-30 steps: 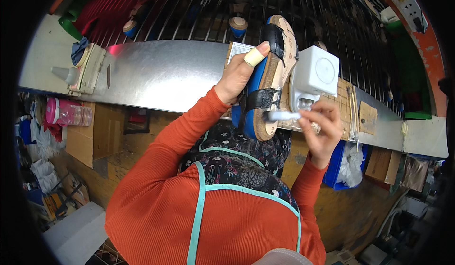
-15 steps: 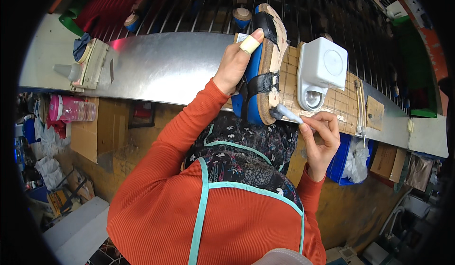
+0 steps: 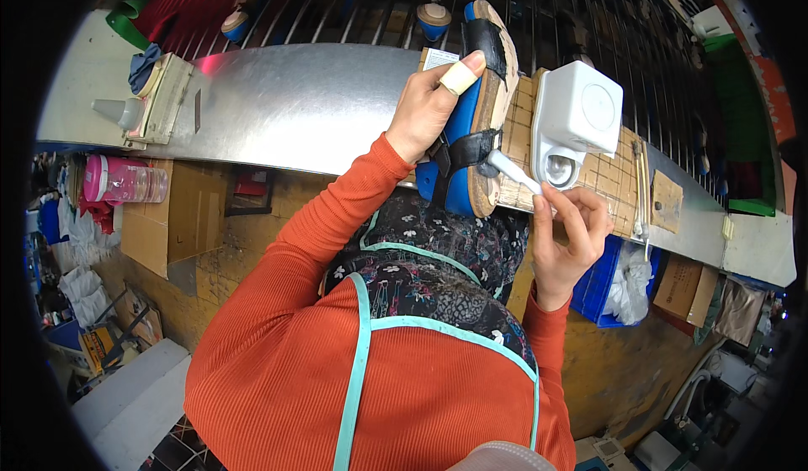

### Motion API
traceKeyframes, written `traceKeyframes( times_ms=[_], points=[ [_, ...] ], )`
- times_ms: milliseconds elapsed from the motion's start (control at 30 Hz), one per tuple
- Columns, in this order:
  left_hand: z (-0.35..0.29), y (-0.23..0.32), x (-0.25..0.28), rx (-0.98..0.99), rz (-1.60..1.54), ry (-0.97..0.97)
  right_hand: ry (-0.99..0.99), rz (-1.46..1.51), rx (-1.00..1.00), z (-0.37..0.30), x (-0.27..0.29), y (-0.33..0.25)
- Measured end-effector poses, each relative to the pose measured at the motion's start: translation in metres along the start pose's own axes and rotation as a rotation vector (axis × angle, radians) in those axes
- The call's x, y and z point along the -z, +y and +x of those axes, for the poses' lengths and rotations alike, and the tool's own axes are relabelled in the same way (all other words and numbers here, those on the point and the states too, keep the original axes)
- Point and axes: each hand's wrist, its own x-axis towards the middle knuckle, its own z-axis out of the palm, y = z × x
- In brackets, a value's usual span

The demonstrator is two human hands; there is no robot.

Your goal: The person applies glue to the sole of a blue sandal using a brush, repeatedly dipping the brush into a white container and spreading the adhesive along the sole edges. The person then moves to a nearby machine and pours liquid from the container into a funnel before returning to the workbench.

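My left hand (image 3: 419, 116), its thumb wrapped in pale yellow tape, grips a sandal (image 3: 486, 122) tilted on its side, so the pale underside and cork-brown edge face right. Black straps wrap over a blue foot form inside it. Between thumb and fingers, my right hand (image 3: 572, 239) pinches a slim white applicator brush (image 3: 515, 173). Its dark tip meets the sandal's underside beside the lower strap end. Just right of the sandal stands a white dispenser (image 3: 579, 105) with a small round cup at its front.
Under the dispenser lies a taped cardboard sheet (image 3: 613, 186) on the metal bench (image 3: 286, 105). Thin sticks (image 3: 642, 185) rest on its right. Beyond, a rack of metal bars (image 3: 387, 8) carries more sandals (image 3: 433, 18). A blue bin (image 3: 596, 294) sits below, right; a pink-lidded jar (image 3: 130, 180) is left.
The brush tip has moved up the underside, from near the sandal's lower end to the lower strap. My left hand and the sandal have shifted slightly right.
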Motion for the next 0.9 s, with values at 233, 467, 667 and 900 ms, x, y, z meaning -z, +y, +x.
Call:
traceKeyframes(
  times_ms=[233,467,667,900],
  points=[
    [0.003,0.004,-0.003,0.084,-0.142,-0.023,-0.024,0.136,0.032,0.002,-0.003,0.009],
    [0.012,0.007,-0.001,0.271,-0.179,-0.16,-0.182,0.216,0.073,0.015,0.006,0.02],
    [0.01,0.005,-0.004,0.331,-0.248,-0.21,-0.197,0.198,0.238,0.031,0.009,0.015],
    [0.013,0.004,0.005,0.568,-0.235,-0.369,-0.269,0.161,0.401,0.058,0.015,0.003]
  ],
)
